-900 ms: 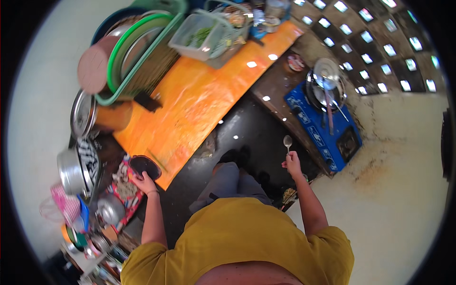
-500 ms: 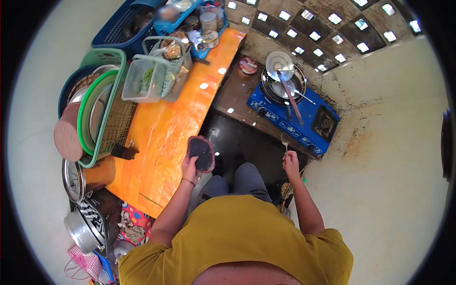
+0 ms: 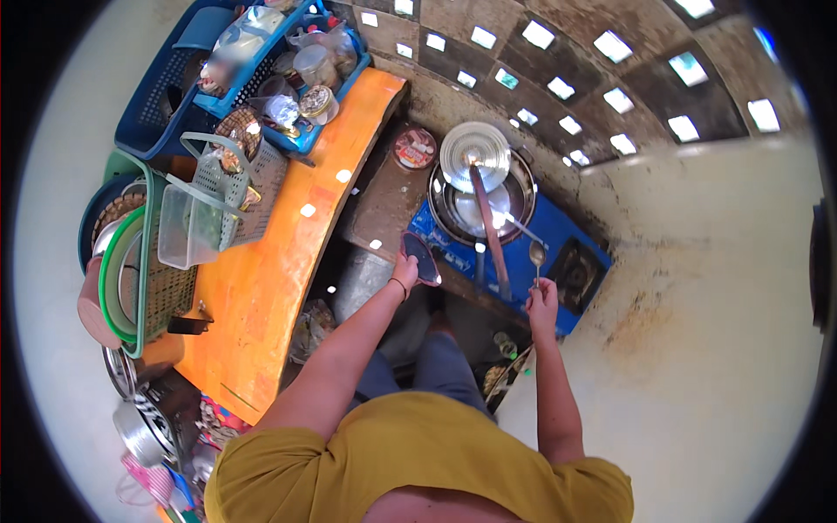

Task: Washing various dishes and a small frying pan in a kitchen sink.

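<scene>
My left hand [image 3: 404, 272] is closed around the edge of a flat, dark oval piece with a reddish-brown rim [image 3: 421, 258]. It is tilted over the floor gap in front of the stove; I cannot tell its exact kind. My right hand [image 3: 542, 301] grips a metal spoon [image 3: 538, 255] by its handle, bowl end upward, over the front of the blue gas stove [image 3: 545, 228]. On the stove's left burner stands a dark pan [image 3: 443, 207]. A round metal skimmer [image 3: 475, 150] with a long brown handle lies across it, beside another light metal handle [image 3: 526, 230].
An orange table [image 3: 261, 301] runs along the left. On it stand a green basket of dishes [image 3: 172, 292], a grey handled basket [image 3: 266, 196] and blue baskets with jars [image 3: 161, 96]. A round red-and-white tin [image 3: 414, 147] sits left of the stove. Walls close in behind and right.
I have moved forward, nearer the stove. My left hand has carried the dark oval piece away from the table edge, and the spoon is now over the stove's front.
</scene>
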Demonstrator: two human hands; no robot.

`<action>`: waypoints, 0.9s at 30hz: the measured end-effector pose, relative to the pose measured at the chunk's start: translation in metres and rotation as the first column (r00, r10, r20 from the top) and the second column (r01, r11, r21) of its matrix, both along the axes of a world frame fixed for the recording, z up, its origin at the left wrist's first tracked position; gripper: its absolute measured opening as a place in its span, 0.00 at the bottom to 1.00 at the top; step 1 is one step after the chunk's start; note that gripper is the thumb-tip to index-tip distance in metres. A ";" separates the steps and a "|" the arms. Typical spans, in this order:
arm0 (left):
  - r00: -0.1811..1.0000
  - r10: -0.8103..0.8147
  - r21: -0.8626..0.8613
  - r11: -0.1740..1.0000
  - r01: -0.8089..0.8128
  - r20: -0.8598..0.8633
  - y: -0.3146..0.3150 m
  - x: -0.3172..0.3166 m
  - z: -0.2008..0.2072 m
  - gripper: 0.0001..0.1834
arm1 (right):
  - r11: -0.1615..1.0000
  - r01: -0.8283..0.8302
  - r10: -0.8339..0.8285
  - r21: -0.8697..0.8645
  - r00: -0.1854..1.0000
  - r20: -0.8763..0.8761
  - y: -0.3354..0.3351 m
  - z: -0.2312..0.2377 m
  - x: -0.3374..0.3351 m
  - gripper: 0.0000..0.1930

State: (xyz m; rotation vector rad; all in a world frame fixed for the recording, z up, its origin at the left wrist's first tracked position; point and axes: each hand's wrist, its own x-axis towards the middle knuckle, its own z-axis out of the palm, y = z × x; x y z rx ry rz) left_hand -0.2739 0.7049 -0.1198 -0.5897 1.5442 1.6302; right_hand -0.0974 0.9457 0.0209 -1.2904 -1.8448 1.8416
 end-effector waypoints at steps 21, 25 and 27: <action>0.973 0.068 0.237 0.964 -0.121 0.218 0.068 -0.030 -0.040 0.17 | 0.821 -0.531 0.421 0.211 0.812 0.405 0.097 -0.054 -0.108 0.17; 0.986 0.083 0.094 0.991 -0.097 0.144 0.076 -0.032 -0.054 0.14 | 0.787 -0.598 0.506 0.152 0.767 0.395 0.092 -0.053 -0.129 0.18; 0.986 0.103 0.064 0.992 -0.112 0.132 0.079 -0.032 -0.059 0.13 | 0.715 -0.687 0.575 0.131 0.684 0.449 0.089 -0.045 -0.134 0.20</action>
